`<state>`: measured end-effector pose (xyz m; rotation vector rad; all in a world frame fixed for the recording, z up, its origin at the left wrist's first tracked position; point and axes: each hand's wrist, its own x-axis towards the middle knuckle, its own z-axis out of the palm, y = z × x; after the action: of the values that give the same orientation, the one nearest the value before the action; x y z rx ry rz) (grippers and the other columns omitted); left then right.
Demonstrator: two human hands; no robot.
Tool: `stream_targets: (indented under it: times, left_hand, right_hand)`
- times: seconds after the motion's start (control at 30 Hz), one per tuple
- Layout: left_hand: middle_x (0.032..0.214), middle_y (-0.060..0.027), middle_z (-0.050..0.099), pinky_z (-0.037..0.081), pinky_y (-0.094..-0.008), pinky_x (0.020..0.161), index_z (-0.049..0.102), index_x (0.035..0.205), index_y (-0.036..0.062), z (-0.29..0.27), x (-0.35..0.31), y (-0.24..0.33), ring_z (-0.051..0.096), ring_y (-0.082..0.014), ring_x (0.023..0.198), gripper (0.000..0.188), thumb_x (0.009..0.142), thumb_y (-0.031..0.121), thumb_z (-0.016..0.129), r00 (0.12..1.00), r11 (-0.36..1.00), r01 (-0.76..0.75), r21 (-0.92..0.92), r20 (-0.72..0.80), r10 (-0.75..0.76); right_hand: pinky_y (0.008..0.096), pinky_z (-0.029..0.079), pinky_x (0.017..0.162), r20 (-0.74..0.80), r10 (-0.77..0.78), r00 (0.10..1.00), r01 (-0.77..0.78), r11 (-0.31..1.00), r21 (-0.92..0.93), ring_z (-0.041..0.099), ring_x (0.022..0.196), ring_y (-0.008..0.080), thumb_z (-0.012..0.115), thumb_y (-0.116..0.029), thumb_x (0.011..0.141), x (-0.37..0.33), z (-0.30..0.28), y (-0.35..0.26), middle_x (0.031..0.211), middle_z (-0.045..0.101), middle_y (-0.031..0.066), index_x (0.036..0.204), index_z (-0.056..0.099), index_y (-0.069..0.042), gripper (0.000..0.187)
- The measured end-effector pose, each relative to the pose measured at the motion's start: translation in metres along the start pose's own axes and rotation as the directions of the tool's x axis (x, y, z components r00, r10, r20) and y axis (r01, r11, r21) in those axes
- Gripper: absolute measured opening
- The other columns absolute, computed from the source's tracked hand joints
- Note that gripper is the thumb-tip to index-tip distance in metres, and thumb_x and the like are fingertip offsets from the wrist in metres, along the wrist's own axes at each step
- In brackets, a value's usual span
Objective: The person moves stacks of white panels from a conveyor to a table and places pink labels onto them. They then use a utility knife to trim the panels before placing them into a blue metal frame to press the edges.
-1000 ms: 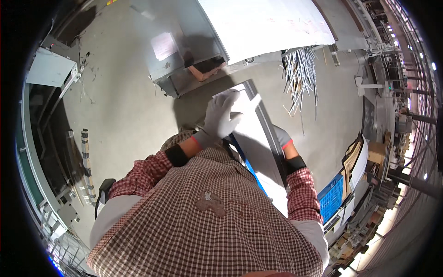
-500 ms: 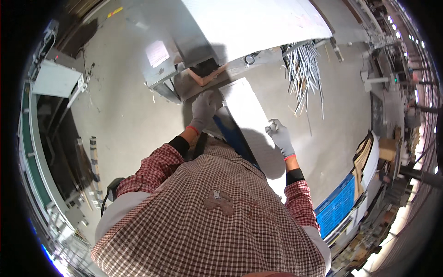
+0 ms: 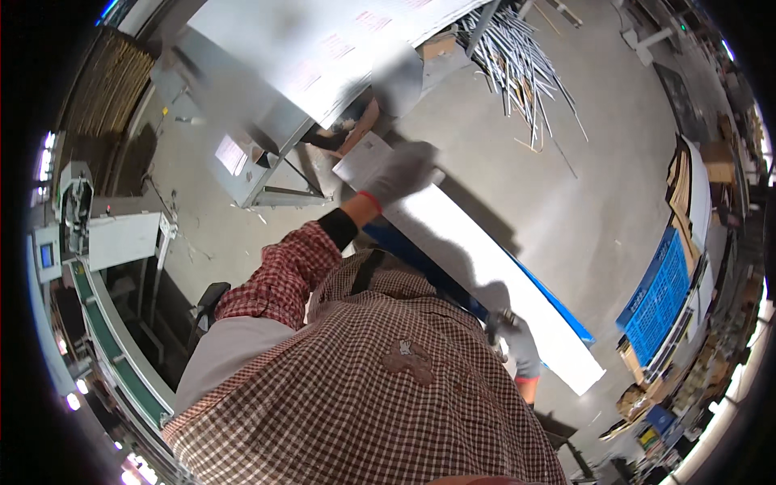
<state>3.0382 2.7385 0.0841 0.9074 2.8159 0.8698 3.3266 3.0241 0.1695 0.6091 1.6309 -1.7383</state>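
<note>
A long white panel or flat carton [image 3: 517, 291] lies slantwise in front of me, from far left to near right. Blue material [image 3: 558, 303] shows along its edges. My left hand [image 3: 406, 171], in a grey glove with a red cuff, is over the panel's far end; its fingers are blurred, and I cannot tell whether they touch the panel. My right hand [image 3: 520, 346], gloved alike, is by the panel's near edge, close to my apron. Its fingers are curled round a small dark object [image 3: 495, 325] whose kind I cannot make out.
A table with a white top [image 3: 323, 40] stands ahead, an open brown carton [image 3: 364, 129] below its edge. A heap of thin metal strips [image 3: 521, 65] lies beyond. Blue crates [image 3: 659, 295] stand at right, a green conveyor [image 3: 113, 339] at left.
My view has turned, and the white panel now slants more. My left hand has moved right, over the panel. My right hand has drawn nearer to me, and a dark object now shows at it.
</note>
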Motion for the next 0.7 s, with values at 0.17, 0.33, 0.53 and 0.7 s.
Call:
stream_targets:
  times: [0.17,0.33,0.53,0.7]
  left_hand:
    - [0.095,-0.0163,0.063,0.044,-0.0455,0.081,0.064,0.097,0.0057,0.078,0.031,0.091,0.059,-0.0358,0.092,0.045,0.083,0.045,0.049,0.740,0.969,-0.151,-0.197,0.627,0.243]
    - [0.097,-0.0198,0.063,0.045,-0.0461,0.081,0.063,0.102,0.0032,0.075,-0.023,0.134,0.059,-0.0361,0.094,0.051,0.082,0.048,0.052,0.550,0.943,-0.301,-0.142,0.781,0.294]
    - [0.127,-0.0195,0.049,0.032,-0.0439,0.101,0.049,0.126,0.0045,0.003,-0.148,0.127,0.044,-0.0356,0.119,0.062,0.078,0.042,0.060,0.758,0.967,-0.195,-0.162,0.601,0.253]
    - [0.125,-0.0178,0.051,0.034,-0.0376,0.101,0.050,0.125,0.0013,-0.044,-0.231,0.105,0.046,-0.0308,0.117,0.046,0.085,0.022,0.058,0.951,0.875,-0.125,-0.468,0.194,0.240]
  right_hand:
    - [0.0305,0.046,0.082,-0.238,0.204,0.950,0.045,0.663,0.748,0.058,0.090,0.0158,0.049,-0.035,0.093,-0.032,-0.002,0.185,0.095,0.062,0.0067,0.099,0.059,0.000,0.037]
    - [0.0342,0.046,0.084,-0.622,-0.020,0.783,0.590,0.343,0.731,0.056,0.090,0.0218,0.050,-0.048,0.090,-0.006,-0.012,0.250,0.108,0.057,0.0117,0.110,0.054,0.001,0.053]
    - [0.0215,0.039,0.048,-0.695,-0.197,0.691,0.719,0.275,0.638,0.046,0.047,0.0076,0.056,-0.032,0.089,-0.005,0.039,0.217,0.055,0.048,-0.0032,0.083,0.057,-0.011,0.022]
    - [0.0263,0.045,0.054,-0.785,-0.361,0.503,0.849,0.379,0.369,0.052,0.061,0.0102,0.058,-0.002,0.076,-0.065,0.107,0.128,0.074,0.054,0.0015,0.103,0.049,-0.003,0.029]
